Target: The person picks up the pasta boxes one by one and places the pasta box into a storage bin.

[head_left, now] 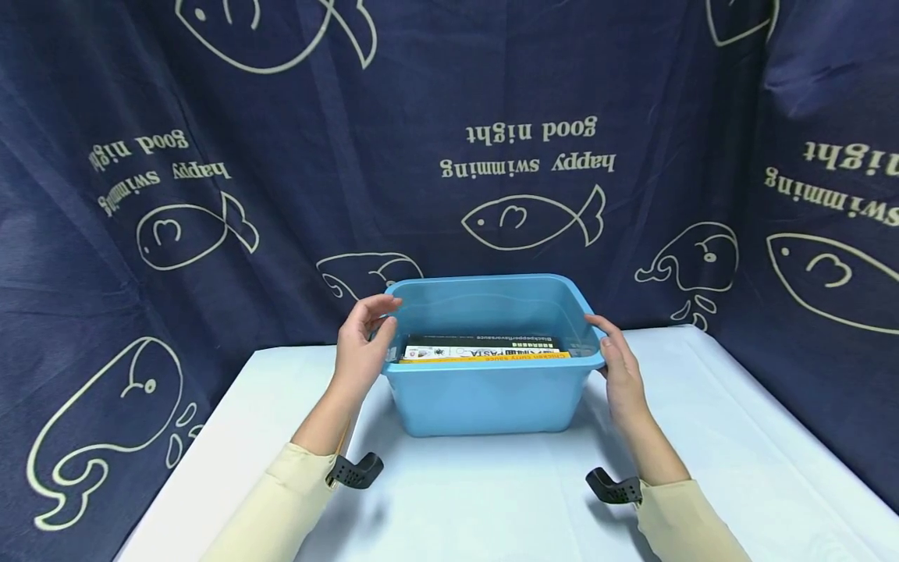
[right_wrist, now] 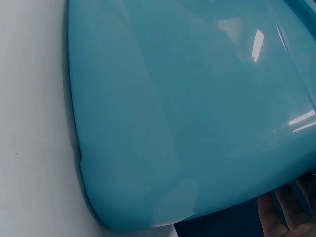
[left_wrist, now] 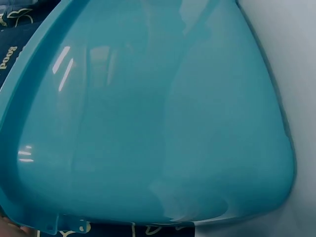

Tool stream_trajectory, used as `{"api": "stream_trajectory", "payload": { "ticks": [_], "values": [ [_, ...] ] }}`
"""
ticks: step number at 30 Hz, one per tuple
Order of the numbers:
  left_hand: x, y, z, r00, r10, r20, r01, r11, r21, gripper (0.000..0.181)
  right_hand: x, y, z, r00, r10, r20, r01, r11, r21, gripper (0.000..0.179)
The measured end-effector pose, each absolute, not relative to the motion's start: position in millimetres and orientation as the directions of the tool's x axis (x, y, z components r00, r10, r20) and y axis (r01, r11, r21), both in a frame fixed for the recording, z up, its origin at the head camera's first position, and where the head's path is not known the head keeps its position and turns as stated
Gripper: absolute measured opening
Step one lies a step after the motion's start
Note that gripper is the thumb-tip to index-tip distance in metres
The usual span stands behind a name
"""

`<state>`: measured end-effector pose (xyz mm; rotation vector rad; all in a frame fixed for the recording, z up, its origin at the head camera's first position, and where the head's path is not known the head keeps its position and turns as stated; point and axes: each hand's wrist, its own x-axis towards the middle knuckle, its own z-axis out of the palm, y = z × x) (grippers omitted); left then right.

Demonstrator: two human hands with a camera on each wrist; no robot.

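A light blue plastic bin (head_left: 492, 402) stands on the white-covered table. My left hand (head_left: 360, 343) holds its left end by the rim, with the thumb and forefinger at the edge. At the other end my right hand (head_left: 620, 367) grips the rim, its fingers curled beneath it in the right wrist view. Inside the bin, boxes stand in a row along the near wall: a yellow box (head_left: 492, 360) marked chicken curry sauce, a white box (head_left: 449, 352) marked pasta, and a black box (head_left: 477, 341) marked black pepper flavor sauce. Their lower parts are hidden by the bin's front wall.
The white table cover (head_left: 485, 499) spreads in front of the bin and to both sides. Behind it hangs a dark blue curtain (head_left: 414, 164) with fish, whales and upside-down lettering. Cream sleeves (head_left: 277, 499) and black wrist devices (head_left: 356, 471) are on both forearms.
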<state>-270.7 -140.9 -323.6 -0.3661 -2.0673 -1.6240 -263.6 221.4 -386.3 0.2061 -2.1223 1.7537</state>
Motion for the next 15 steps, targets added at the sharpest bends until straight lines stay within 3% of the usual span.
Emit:
{"api": "stream_trajectory", "payload": {
  "ticks": [15],
  "values": [
    [-255, -162, -342, -0.82, -0.226, 0.525, 0.471, 0.253, 0.845, 0.034, -262, 220, -385, -0.923, 0.123, 0.363, -0.332, 0.22, -0.918, 0.053]
  ]
}}
